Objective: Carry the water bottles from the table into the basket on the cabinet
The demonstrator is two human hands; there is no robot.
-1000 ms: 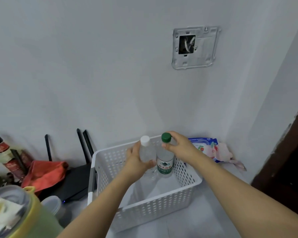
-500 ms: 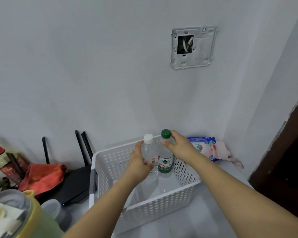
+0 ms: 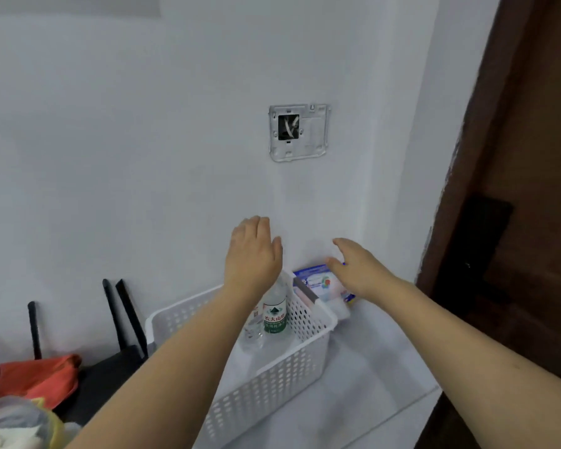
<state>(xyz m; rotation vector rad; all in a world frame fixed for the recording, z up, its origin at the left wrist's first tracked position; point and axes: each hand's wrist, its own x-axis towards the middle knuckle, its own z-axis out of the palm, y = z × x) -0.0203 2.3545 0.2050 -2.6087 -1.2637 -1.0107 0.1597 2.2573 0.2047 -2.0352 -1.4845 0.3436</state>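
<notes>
Two clear plastic water bottles (image 3: 274, 314) stood upright in white perforated plastic basket (image 3: 272, 377), far corner, presumably for stability; left hand (image 3: 253, 254) & right hand (image 3: 358, 270) open, empty above

Two clear water bottles stand upright inside the white perforated basket (image 3: 272, 377). The green-labelled bottle (image 3: 275, 314) touches the plainer bottle (image 3: 255, 328).

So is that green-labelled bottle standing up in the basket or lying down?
Standing up. The green-labelled bottle is upright inside the white basket, label vertical, its top hidden behind the open left hand.
</notes>
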